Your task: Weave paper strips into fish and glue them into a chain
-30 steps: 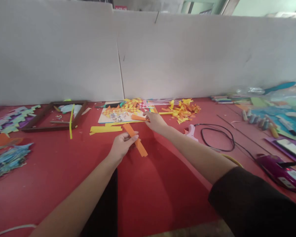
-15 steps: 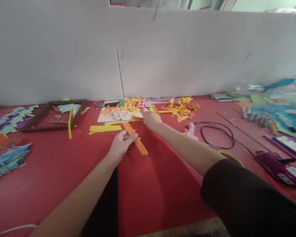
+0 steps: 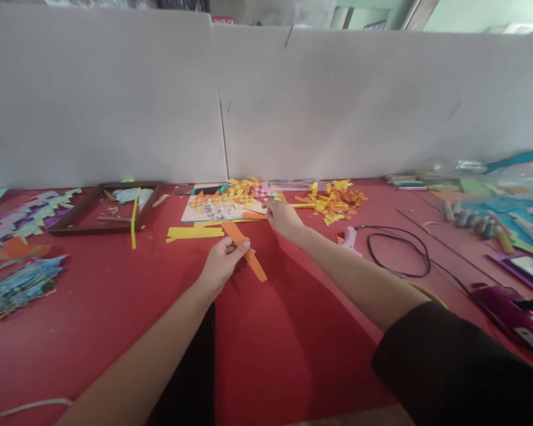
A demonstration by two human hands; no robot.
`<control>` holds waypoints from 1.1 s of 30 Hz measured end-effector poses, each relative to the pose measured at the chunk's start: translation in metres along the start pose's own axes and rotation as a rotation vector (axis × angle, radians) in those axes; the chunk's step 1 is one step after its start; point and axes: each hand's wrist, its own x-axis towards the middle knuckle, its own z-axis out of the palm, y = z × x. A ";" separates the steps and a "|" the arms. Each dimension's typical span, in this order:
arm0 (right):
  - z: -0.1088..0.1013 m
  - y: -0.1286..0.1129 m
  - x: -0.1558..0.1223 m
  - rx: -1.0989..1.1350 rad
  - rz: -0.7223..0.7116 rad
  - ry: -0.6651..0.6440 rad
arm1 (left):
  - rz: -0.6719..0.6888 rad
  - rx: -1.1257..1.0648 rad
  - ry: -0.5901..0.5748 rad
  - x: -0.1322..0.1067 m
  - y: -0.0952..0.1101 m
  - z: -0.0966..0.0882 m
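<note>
Orange paper strips, lying one along the other, are pinched between the thumb and fingers of my left hand, held slantwise just above the red table. Farther forward, my right hand has its fingers curled together at the near right edge of a light board. Beside those fingertips lies another orange strip; whether they grip it is hidden. Woven yellow and orange paper pieces and small clear-wrapped bits cover the board. Yellow paper strips rest left of my hands.
A pile of yellow and orange scraps lies right of the board. A pink glue gun with a looped black cord sits near my right forearm. Brown frame at left; purple power strip at right. A white partition stands behind.
My right hand has drawn slightly to the right, and more of the orange strip beside it shows. The strips in my left hand look more evenly stacked. The view has shifted a little.
</note>
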 end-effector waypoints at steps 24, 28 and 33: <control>0.021 -0.005 -0.131 1.051 0.356 -0.176 | -0.076 0.158 -0.217 -0.020 0.005 0.016; 0.017 -0.001 -0.136 1.076 0.355 -0.135 | -0.078 0.265 -0.223 -0.023 0.006 0.016; 0.015 0.009 -0.145 1.146 0.340 -0.126 | 0.003 0.510 -0.188 -0.039 0.011 0.016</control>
